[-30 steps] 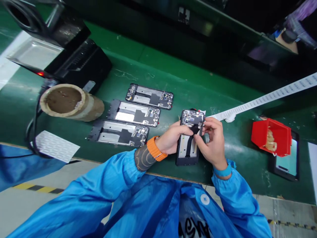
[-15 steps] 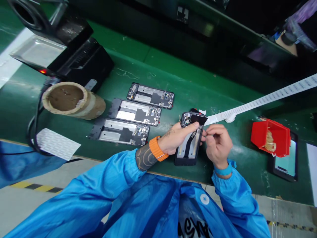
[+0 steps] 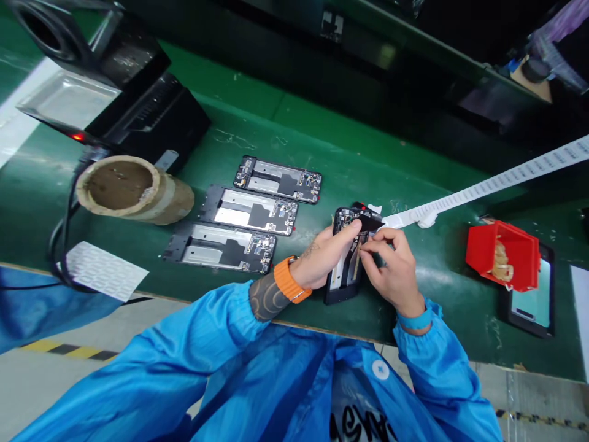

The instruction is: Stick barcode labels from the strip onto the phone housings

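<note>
An opened phone frame (image 3: pixel 343 283) with bare circuit boards is in my left hand (image 3: pixel 322 256), which wraps its left side with the thumb across the upper part. A dark flap (image 3: pixel 369 223) sticks out at the frame's upper right. The fingers of my right hand (image 3: pixel 394 267) are pinched together over the right half of the frame; whatever lies between the fingertips is too small to make out. To the left lie three similar opened phones, a far one (image 3: pixel 278 178), a middle one (image 3: pixel 251 210) and a near one (image 3: pixel 218 247).
A cardboard tube (image 3: pixel 168 197) stands left, beside a black device (image 3: pixel 170 116) with cables. A printed sheet (image 3: pixel 105 270) lies near the front edge. A label strip (image 3: pixel 478 193) stretches toward the right. A red bin (image 3: pixel 522 261) sits by a dark-framed phone (image 3: pixel 534 307).
My right hand has moved left, from beside the phone frame to over its right half. The frame has turned slightly in my left hand, which keeps its hold.
</note>
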